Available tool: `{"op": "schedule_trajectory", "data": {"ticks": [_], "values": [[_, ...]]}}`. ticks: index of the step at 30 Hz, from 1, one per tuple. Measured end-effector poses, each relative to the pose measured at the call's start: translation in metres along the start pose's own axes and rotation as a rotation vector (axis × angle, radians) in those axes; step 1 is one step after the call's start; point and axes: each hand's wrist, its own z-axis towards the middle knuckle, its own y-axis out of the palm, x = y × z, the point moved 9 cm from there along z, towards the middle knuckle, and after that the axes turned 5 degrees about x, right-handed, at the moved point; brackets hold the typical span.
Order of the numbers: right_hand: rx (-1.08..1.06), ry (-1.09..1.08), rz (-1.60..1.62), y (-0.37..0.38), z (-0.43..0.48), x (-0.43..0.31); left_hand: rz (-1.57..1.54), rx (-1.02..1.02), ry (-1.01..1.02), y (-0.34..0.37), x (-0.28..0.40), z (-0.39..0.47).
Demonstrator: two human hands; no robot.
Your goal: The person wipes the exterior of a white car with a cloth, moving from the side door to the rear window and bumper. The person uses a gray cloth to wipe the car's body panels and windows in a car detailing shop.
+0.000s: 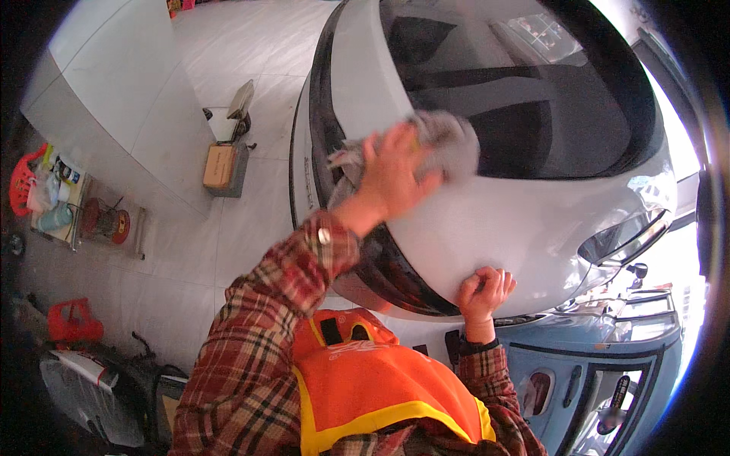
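My left hand (pixel 393 176) presses a grey cloth (pixel 450 139) against a white car (pixel 485 222), fingers spread over it. The cloth lies across pale bodywork and the lower edge of a dark window (pixel 513 137); it and the fingers are blurred. Part of the cloth bunches out towards a dark trim strip (pixel 393 273) along the car's edge. My right hand (pixel 485 293) rests on the bodywork near that edge, its fingers curled in, with nothing visible in them. An orange apron (pixel 382 393) with yellow edging covers my front, over plaid sleeves.
A blue vehicle (pixel 564 365) stands close on my right. On the tiled floor (pixel 256 228) to the left is a grey box with a cardboard carton (pixel 220 165) on it. Farther left are a cluttered small table (pixel 57 222), a cable reel (pixel 105 220) and a red plastic container (pixel 74 322).
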Motion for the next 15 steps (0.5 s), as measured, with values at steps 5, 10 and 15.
{"op": "schedule_trajectory", "data": {"ticks": [5, 10, 15], "values": [[-0.002, -0.015, -0.002, -0.001, 0.001, -0.001, -0.004, -0.053, -0.394, 0.007, -0.119, 0.064], [-0.014, -0.006, 0.017, 0.000, 0.001, 0.000, 0.076, -0.054, -0.701, 0.003, -0.196, 0.043], [0.004, -0.001, -0.012, 0.000, 0.002, -0.003, -0.016, -0.041, -0.691, -0.006, -0.188, -0.010]]}}
